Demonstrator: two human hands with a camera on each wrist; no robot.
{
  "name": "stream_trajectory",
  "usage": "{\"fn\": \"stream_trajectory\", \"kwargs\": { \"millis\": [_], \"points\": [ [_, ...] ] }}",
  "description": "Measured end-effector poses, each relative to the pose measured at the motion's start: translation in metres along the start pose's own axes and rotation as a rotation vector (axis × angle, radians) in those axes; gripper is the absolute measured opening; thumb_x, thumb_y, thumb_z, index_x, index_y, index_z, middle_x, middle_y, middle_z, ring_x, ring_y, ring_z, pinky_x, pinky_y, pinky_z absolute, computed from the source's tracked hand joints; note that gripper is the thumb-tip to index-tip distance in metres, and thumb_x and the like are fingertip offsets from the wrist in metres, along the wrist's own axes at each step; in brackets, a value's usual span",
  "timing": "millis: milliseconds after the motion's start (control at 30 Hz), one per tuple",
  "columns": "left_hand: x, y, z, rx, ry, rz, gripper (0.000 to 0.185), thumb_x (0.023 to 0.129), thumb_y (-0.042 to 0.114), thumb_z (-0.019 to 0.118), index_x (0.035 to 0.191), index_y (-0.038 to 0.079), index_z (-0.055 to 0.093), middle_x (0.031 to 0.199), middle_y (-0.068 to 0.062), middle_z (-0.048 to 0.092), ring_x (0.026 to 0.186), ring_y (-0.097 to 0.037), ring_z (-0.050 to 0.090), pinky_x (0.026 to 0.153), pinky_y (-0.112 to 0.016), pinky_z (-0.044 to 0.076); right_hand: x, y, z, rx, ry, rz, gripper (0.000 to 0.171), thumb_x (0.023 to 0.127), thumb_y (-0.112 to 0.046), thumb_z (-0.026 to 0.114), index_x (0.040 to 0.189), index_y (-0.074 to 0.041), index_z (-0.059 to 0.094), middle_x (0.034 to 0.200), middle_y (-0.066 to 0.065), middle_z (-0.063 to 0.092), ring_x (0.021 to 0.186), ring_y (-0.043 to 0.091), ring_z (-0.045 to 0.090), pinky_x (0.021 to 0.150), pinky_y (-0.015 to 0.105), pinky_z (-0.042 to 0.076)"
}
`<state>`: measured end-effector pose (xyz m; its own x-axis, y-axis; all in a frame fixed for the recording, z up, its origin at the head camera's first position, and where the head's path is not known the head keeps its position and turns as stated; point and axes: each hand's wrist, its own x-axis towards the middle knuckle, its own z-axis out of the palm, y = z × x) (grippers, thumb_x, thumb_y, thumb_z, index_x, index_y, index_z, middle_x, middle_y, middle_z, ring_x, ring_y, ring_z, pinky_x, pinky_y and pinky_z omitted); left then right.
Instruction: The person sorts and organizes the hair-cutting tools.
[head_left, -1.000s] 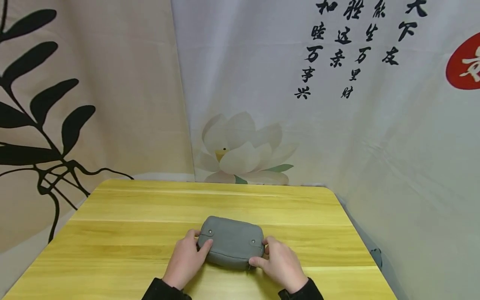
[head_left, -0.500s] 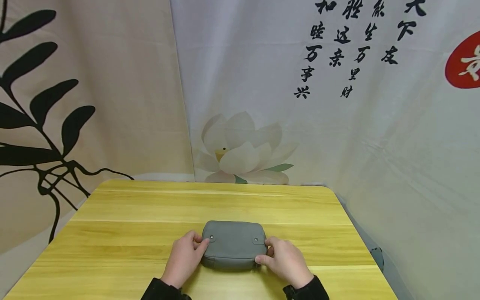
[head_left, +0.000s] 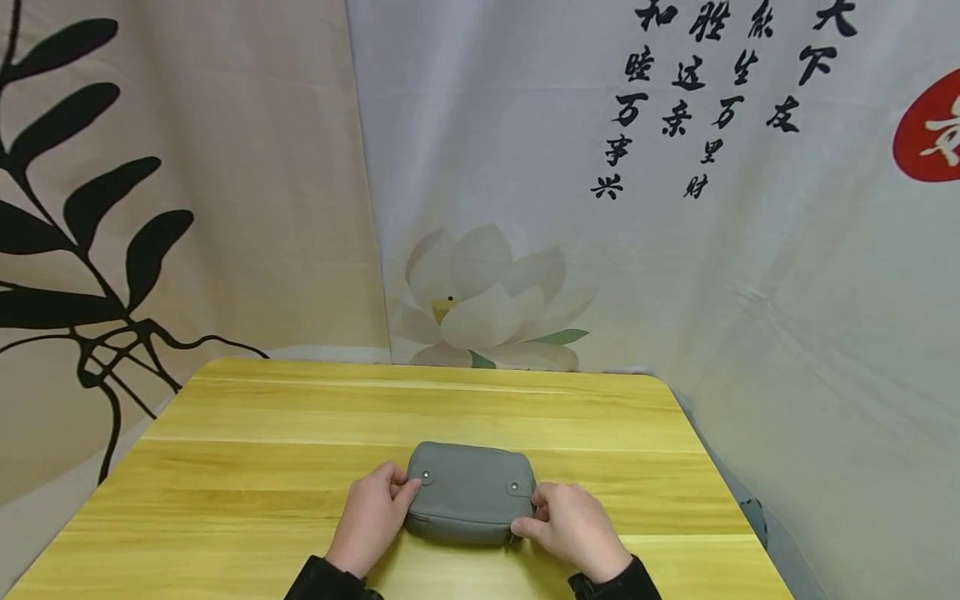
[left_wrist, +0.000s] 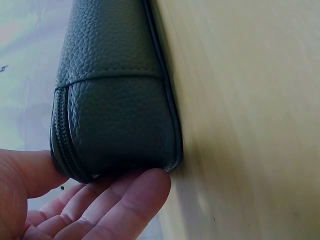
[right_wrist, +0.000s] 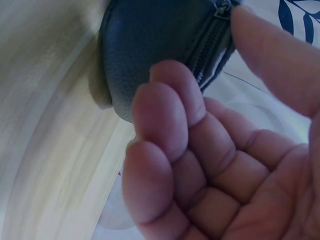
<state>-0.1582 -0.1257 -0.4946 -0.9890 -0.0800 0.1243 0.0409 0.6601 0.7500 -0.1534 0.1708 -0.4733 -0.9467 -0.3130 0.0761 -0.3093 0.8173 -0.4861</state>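
A small grey leather-like zippered pouch (head_left: 471, 492) lies in front of me in the head view, two metal snaps on its upper face. Its left end is held by my left hand (head_left: 369, 517), thumb on one side and fingers on the other. At the opposite end my right hand (head_left: 573, 527) grips the pouch between thumb and curled fingers. A zipper (left_wrist: 62, 127) runs along the edge beside the left thumb in the left wrist view. The right wrist view has the right thumb (right_wrist: 272, 55) against the corner by the metal zipper pull (right_wrist: 223, 7).
The pouch rests on a yellow wood-grain table (head_left: 300, 417) with rounded far corners. Behind the table hangs a pale cloth backdrop (head_left: 495, 150) with a printed lotus, dark leaves and black characters.
The pouch has shifted slightly right and a little nearer to me, both hands keeping hold of its ends. It turned almost square to me, then its right end came slightly closer again.
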Motion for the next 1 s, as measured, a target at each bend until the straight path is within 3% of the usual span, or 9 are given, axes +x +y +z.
{"fn": "stream_trajectory", "kwargs": {
  "millis": [267,667,1000],
  "points": [
    [-0.0003,-0.0001,-0.001,0.003,-0.018,-0.005,0.018,0.101,0.021,0.076,0.097,0.005,0.07,0.081,0.0,0.075,0.072,-0.008,0.064,0.06,-0.026,0.05,0.0004,0.0,0.0004,-0.003,0.016,-0.004,0.033,0.083,-0.044,0.091,0.076,-0.023,0.066,0.067,-0.014,0.058,0.058,0.002,0.044,0.055,0.023,0.036],
    [-0.0013,0.0028,-0.0016,0.004,-0.032,-0.045,0.019,0.1,0.021,0.077,0.098,0.004,0.069,0.076,0.002,0.069,0.067,-0.01,0.057,0.058,-0.024,0.045,0.0009,0.0028,-0.0019,0.039,-0.049,0.022,0.028,0.086,-0.041,0.088,0.081,-0.022,0.069,0.073,-0.012,0.065,0.062,0.003,0.051,0.058,0.024,0.041],
    [-0.0033,0.0033,-0.0016,0.017,-0.009,-0.021,0.02,0.099,0.021,0.078,0.096,0.004,0.068,0.075,0.002,0.071,0.069,-0.008,0.062,0.058,-0.026,0.048,0.001,0.0031,-0.001,0.046,-0.035,0.013,0.029,0.086,-0.042,0.089,0.084,-0.02,0.07,0.071,-0.012,0.063,0.061,0.002,0.048,0.057,0.023,0.039]
  ]
}}
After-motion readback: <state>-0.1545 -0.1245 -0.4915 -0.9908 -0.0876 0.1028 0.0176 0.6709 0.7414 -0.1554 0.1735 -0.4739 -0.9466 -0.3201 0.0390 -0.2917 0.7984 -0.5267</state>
